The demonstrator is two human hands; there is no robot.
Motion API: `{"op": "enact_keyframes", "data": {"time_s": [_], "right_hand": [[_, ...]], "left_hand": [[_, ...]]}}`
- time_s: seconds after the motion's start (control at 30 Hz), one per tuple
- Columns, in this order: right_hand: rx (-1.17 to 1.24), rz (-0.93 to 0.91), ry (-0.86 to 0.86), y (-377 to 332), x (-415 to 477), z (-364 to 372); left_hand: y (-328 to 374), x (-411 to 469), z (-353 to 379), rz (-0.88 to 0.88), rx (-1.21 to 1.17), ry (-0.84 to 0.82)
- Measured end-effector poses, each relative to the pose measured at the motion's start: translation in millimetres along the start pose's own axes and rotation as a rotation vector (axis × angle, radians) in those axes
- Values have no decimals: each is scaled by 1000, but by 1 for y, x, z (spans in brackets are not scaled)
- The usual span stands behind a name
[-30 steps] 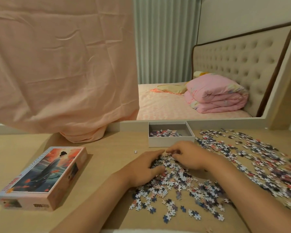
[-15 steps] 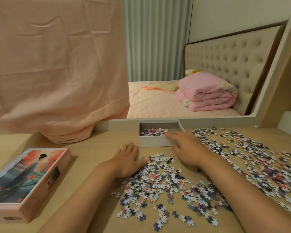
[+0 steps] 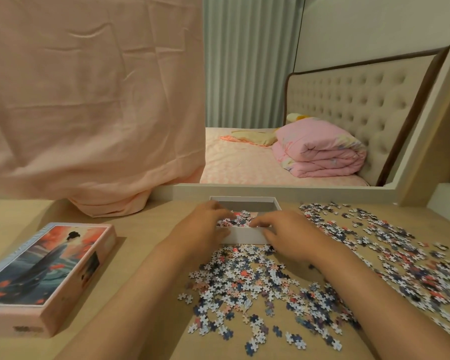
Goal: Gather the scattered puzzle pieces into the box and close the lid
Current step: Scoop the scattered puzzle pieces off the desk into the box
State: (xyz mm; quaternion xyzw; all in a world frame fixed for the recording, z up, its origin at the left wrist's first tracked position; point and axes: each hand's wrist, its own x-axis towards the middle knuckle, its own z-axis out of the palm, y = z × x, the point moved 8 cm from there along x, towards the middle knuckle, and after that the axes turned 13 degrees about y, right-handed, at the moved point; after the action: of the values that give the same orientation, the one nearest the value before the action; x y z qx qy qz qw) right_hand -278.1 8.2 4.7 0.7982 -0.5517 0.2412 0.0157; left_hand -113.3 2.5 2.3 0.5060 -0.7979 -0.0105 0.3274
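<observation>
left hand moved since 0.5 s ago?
Yes. The left hand went from the table forward to the white box, now reaching over its left near corner.

Our L hand (image 3: 205,226) & R hand (image 3: 286,236) at the open box (image 3: 244,236), fingers (image 3: 256,222) curled over its near wall, pcs (image 3: 242,216) inside, scattered pcs (image 3: 244,287) on table (image 3: 146,255) near us, lid (image 3: 47,266) well left, picture side up

The person's left hand (image 3: 205,227) and right hand (image 3: 289,236) are bare. The left forearm (image 3: 140,294) and right forearm (image 3: 374,302) are bare too, uncovered along all the length that shows, down to the bottom edge of the view. Nails and finer marks are too blurred to tell.
</observation>
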Motion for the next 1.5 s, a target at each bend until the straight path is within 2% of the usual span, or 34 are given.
{"op": "enact_keyframes", "data": {"time_s": [0.1,0.2,0.27,0.3,0.4,0.5,0.63,0.83,1.03,1.5], "right_hand": [[-33,-68,48,-12,0,-10],[-41,-124,125,-30,0,-25],[-25,-129,33,-42,-4,-22],[-27,-126,-59,-47,-9,-14],[-112,-144,-301,-55,-25,12],[-179,-170,-353,-57,-31,27],[-152,-126,-334,-56,-30,29],[-88,-20,-313,-41,-26,21],[-79,19,-373,-38,-27,28],[158,61,-180,-35,-12,7]], "left_hand": [[-4,-1,4,-14,48,-76],[6,2,-16,52,44,12],[18,2,-31,85,33,69],[24,0,-34,84,19,46],[33,-17,-13,39,44,-235],[29,-37,12,38,183,-402],[30,-40,21,65,214,-364],[34,-36,20,59,66,-299],[19,-35,17,22,198,-308],[16,-25,15,-76,-111,-209]]}}
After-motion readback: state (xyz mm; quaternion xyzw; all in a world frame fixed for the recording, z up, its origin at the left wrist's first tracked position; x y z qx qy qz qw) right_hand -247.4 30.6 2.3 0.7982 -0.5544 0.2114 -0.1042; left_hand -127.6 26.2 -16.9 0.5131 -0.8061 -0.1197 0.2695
